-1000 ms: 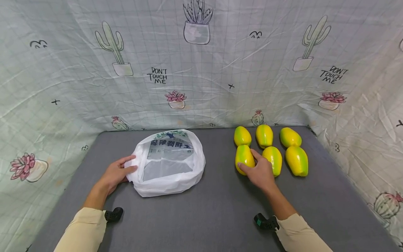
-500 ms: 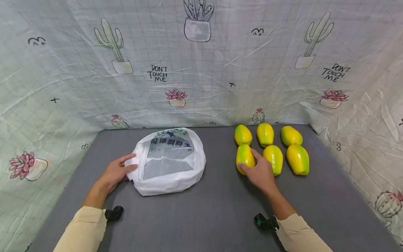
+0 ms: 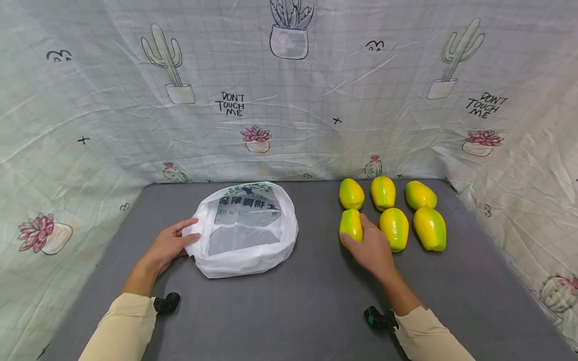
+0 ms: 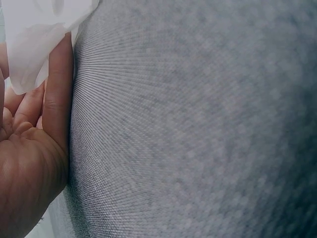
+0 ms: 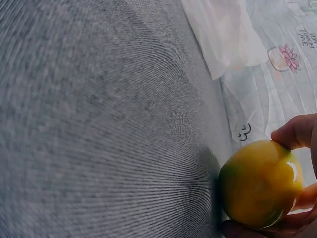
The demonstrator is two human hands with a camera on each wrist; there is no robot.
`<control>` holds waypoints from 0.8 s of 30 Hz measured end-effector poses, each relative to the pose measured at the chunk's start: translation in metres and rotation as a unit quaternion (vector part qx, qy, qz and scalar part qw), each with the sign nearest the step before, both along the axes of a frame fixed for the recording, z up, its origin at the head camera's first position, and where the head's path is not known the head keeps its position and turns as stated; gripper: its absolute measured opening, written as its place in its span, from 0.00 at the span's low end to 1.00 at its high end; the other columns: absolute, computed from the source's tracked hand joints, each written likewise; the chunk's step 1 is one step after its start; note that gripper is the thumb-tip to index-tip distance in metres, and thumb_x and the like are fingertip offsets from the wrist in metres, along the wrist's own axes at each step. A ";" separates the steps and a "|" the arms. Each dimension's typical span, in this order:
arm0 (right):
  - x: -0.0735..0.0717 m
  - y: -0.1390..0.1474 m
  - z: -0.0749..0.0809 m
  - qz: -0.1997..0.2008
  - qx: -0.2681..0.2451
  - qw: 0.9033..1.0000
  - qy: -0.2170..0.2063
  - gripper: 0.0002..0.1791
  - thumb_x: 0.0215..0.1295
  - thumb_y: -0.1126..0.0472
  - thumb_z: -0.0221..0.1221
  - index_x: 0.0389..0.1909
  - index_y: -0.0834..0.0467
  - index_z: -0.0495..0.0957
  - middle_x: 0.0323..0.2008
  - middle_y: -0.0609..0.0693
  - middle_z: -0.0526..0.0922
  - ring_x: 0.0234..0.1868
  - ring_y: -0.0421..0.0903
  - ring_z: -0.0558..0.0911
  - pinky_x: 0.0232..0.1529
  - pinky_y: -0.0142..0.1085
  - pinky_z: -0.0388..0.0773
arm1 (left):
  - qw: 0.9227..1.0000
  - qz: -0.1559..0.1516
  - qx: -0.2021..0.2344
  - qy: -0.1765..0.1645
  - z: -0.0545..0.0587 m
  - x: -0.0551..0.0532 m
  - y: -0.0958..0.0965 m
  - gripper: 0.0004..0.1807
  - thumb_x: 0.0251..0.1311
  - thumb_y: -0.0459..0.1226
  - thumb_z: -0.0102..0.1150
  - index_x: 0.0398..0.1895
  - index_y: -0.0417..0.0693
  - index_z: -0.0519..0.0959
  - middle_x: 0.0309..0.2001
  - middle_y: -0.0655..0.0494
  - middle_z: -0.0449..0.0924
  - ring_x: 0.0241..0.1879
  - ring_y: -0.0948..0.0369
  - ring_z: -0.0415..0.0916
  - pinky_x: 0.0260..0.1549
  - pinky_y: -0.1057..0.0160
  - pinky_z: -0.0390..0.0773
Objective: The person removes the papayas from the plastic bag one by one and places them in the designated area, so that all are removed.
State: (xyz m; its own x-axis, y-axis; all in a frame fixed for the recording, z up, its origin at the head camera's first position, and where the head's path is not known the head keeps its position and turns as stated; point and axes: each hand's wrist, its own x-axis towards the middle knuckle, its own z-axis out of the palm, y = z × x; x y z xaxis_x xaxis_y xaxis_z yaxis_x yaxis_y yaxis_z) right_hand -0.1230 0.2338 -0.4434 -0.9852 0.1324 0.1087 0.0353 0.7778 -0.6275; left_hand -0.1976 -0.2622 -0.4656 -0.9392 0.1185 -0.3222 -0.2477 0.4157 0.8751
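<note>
On the left in the head view, a white plastic bag (image 3: 246, 261) lies with its mouth spread wide and its rim folded outward. My left hand (image 3: 169, 246) pinches the bag's left edge between thumb and fingers. The left wrist view shows the white plastic (image 4: 37, 44) between those fingers, low against the table. To the right, my right hand (image 3: 372, 248) grips a yellow-green papaya (image 3: 351, 224), the front-left one of two rows. In the right wrist view, thumb and fingers wrap this papaya (image 5: 260, 183), close against the table surface; whether it touches is unclear.
Several more papayas stand close by, among them one behind (image 3: 351, 193) the held one and one beside it (image 3: 394, 229). The grey tabletop (image 3: 271, 316) ends at a hanging cloth (image 3: 311, 145) printed with cacti, which also covers both sides.
The camera view has shifted slightly. My right hand keeps its grip while the papaya has turned a little and drawn slightly left from its neighbour. The left hand stays on the bag.
</note>
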 end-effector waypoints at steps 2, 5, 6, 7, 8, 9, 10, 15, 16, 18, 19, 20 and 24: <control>0.000 0.000 0.000 -0.002 0.010 1.000 0.005 0.36 0.68 0.52 0.64 0.73 0.63 0.67 0.49 0.62 0.83 0.42 0.57 0.80 0.44 0.50 0.75 | 1.000 -0.002 0.001 0.002 -0.001 -0.001 0.001 0.39 0.74 0.43 0.60 0.83 0.45 0.57 0.76 0.31 0.62 0.44 0.73 0.77 0.41 0.70 0.83; 0.001 0.000 -0.001 -0.005 0.023 1.000 0.002 0.37 0.70 0.51 0.62 0.73 0.63 0.65 0.49 0.62 0.82 0.43 0.57 0.79 0.44 0.51 0.75 | 1.000 0.000 0.001 0.002 -0.002 -0.001 0.002 0.39 0.74 0.42 0.60 0.83 0.45 0.57 0.75 0.31 0.63 0.43 0.73 0.77 0.41 0.70 0.83; 0.001 0.000 -0.001 -0.007 0.028 1.000 -0.001 0.38 0.70 0.50 0.62 0.75 0.64 0.64 0.51 0.63 0.82 0.45 0.58 0.80 0.46 0.52 0.76 | 1.000 0.000 -0.002 0.002 -0.001 -0.001 0.003 0.39 0.74 0.42 0.60 0.83 0.45 0.57 0.75 0.31 0.63 0.43 0.73 0.77 0.41 0.70 0.83; 0.001 0.000 -0.001 -0.008 0.032 0.999 -0.004 0.39 0.71 0.50 0.61 0.76 0.64 0.62 0.54 0.64 0.81 0.47 0.59 0.79 0.48 0.53 0.76 | 1.000 0.001 -0.004 0.002 -0.001 0.000 0.003 0.39 0.74 0.42 0.60 0.83 0.45 0.57 0.75 0.31 0.63 0.43 0.73 0.77 0.41 0.70 0.83; 0.002 0.000 -0.001 -0.010 0.036 0.999 -0.007 0.41 0.72 0.49 0.60 0.78 0.65 0.60 0.57 0.65 0.80 0.49 0.60 0.79 0.51 0.55 0.76 | 1.000 0.001 -0.007 0.003 -0.001 0.000 0.003 0.38 0.74 0.43 0.60 0.83 0.46 0.57 0.75 0.32 0.63 0.43 0.73 0.77 0.41 0.70 0.82; 0.002 0.000 -0.001 -0.012 0.039 0.999 -0.008 0.43 0.72 0.48 0.60 0.79 0.65 0.58 0.61 0.66 0.79 0.52 0.61 0.79 0.53 0.56 0.76 | 1.000 0.001 -0.009 0.003 0.000 0.000 0.004 0.38 0.74 0.43 0.60 0.83 0.46 0.58 0.75 0.32 0.63 0.44 0.72 0.77 0.41 0.70 0.82; 0.002 0.001 0.000 -0.013 0.041 0.999 -0.008 0.44 0.72 0.47 0.60 0.80 0.65 0.56 0.64 0.66 0.77 0.53 0.61 0.78 0.54 0.57 0.75 | 1.000 0.002 -0.011 0.004 0.001 0.000 0.005 0.38 0.74 0.43 0.60 0.83 0.47 0.58 0.75 0.32 0.64 0.44 0.72 0.77 0.41 0.70 0.82; 0.005 0.000 0.005 -0.015 0.060 0.998 -0.004 0.45 0.73 0.46 0.59 0.81 0.64 0.54 0.75 0.67 0.66 0.65 0.65 0.74 0.63 0.62 0.73 | 1.000 0.002 -0.011 0.010 0.004 0.001 0.007 0.38 0.74 0.43 0.60 0.82 0.45 0.58 0.74 0.32 0.65 0.44 0.71 0.77 0.41 0.69 0.82; 0.006 -0.001 0.006 -0.015 0.068 0.998 -0.005 0.45 0.74 0.46 0.58 0.81 0.64 0.54 0.77 0.67 0.64 0.68 0.66 0.73 0.65 0.63 0.72 | 1.000 0.001 -0.012 0.010 0.004 0.002 0.007 0.38 0.74 0.42 0.60 0.82 0.44 0.58 0.74 0.31 0.65 0.44 0.71 0.77 0.41 0.69 0.82; 0.008 -0.002 0.009 -0.017 0.088 0.996 -0.005 0.45 0.74 0.45 0.57 0.81 0.64 0.54 0.78 0.68 0.62 0.72 0.67 0.70 0.67 0.65 0.71 | 1.000 0.000 -0.014 0.010 0.004 0.004 0.006 0.38 0.75 0.42 0.59 0.82 0.44 0.58 0.74 0.31 0.64 0.44 0.70 0.77 0.41 0.69 0.82; 0.009 -0.002 0.010 -0.018 0.098 0.995 -0.004 0.45 0.74 0.45 0.57 0.81 0.64 0.54 0.78 0.68 0.61 0.74 0.67 0.69 0.67 0.66 0.70 | 1.000 0.000 -0.015 0.010 0.004 0.006 0.006 0.38 0.75 0.42 0.59 0.82 0.44 0.58 0.74 0.30 0.64 0.44 0.70 0.77 0.41 0.69 0.82; 0.010 -0.003 0.011 -0.019 0.107 0.994 0.001 0.45 0.74 0.44 0.57 0.81 0.65 0.54 0.78 0.69 0.62 0.74 0.67 0.69 0.68 0.66 0.70 | 1.000 0.000 -0.016 0.009 0.003 0.007 0.006 0.37 0.75 0.42 0.59 0.82 0.44 0.58 0.74 0.30 0.64 0.44 0.70 0.77 0.41 0.69 0.82; 0.013 -0.001 0.019 -0.019 0.122 0.992 0.036 0.43 0.74 0.45 0.58 0.79 0.65 0.59 0.77 0.68 0.64 0.75 0.66 0.68 0.68 0.66 0.70 | 1.000 0.001 -0.021 0.017 0.004 0.011 0.007 0.37 0.75 0.43 0.59 0.81 0.44 0.59 0.72 0.31 0.66 0.42 0.70 0.77 0.40 0.69 0.82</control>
